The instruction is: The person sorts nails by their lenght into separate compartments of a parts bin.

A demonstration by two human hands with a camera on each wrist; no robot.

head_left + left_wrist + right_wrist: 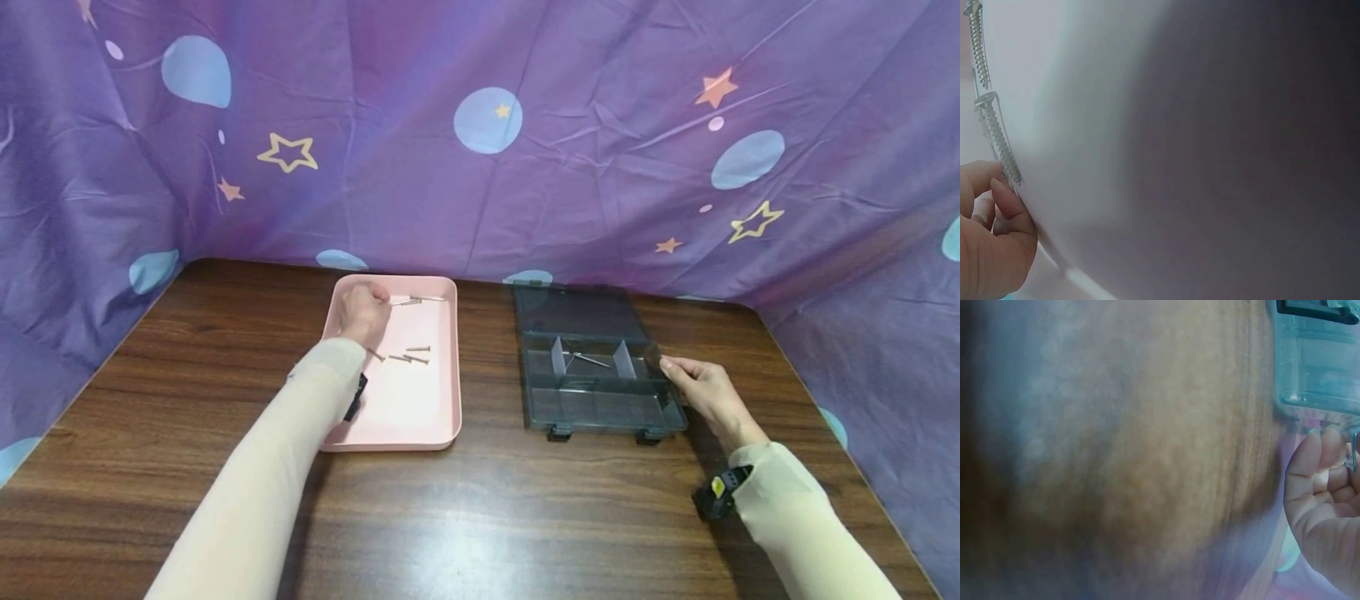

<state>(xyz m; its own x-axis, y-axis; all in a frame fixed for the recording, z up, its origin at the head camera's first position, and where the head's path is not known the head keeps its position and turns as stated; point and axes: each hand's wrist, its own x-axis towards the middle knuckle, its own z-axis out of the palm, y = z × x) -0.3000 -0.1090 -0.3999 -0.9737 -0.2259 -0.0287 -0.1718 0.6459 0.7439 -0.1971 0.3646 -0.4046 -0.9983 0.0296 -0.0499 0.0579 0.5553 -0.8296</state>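
- Well right of the pale-pink rectangular tray, the right hand curls at a translucent grey plastic box; what it grips, I cannot tell.
- Inside the tray's far end, the left hand pinches a slim silver metal screw: probably light, stiff, slippery; hold mid-shank.

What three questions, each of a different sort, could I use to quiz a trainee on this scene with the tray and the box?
1. True or false: the box has its lid open.
2. Which hand is inside the tray: A, right; B, left?
3. Fill in: inside the box, screws lie between two pale ____.

Key: 1, true; 2, B, the left hand; 3, dividers.
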